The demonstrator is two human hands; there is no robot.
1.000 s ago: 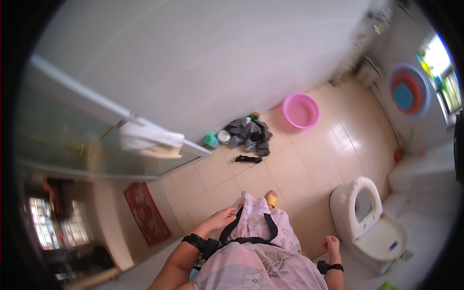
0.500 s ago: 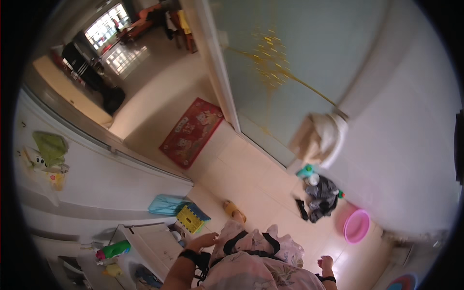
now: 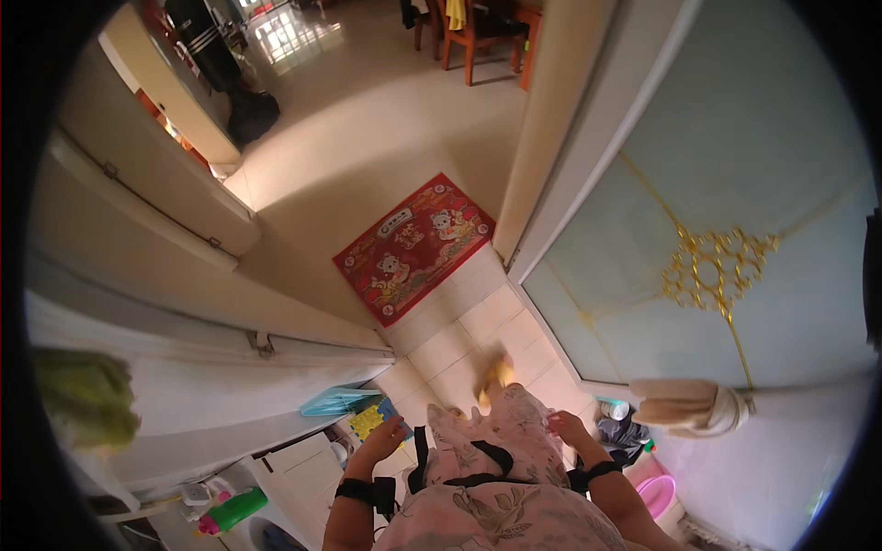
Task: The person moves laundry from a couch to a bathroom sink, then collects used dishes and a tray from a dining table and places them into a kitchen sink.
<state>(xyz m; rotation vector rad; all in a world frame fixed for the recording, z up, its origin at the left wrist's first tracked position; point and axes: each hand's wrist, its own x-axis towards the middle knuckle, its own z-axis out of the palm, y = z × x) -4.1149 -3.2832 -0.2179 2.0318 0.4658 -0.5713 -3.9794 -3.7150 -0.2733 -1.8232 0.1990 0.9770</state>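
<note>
My left hand (image 3: 383, 443) hangs beside the pale pink floral dress (image 3: 501, 422), loosely open, with nothing in it. It is nearest to a small yellow and blue folding stool (image 3: 372, 419) and a light blue plastic item (image 3: 336, 402) by the left wall. On the other side of the dress, my right hand (image 3: 567, 427) is also empty, its fingers loosely apart near the cloth. Black straps ring both forearms. One foot in a yellow slipper (image 3: 499, 375) is blurred by motion on the tiled floor, ahead of the dress.
A red patterned doormat (image 3: 413, 248) lies in the doorway ahead. Beyond it are wooden chairs (image 3: 469, 37). A frosted glass door (image 3: 680, 184) stands at right, with a hanging beige towel (image 3: 680, 404), dark cloth (image 3: 620, 436) and a pink basin (image 3: 655, 496). A green bottle (image 3: 241, 507) is at left.
I have stepped forward and turned, so the doormat and doorway are nearer and the glass door sits further right. My right hand has come up closer to the dress. Both hands stay empty.
</note>
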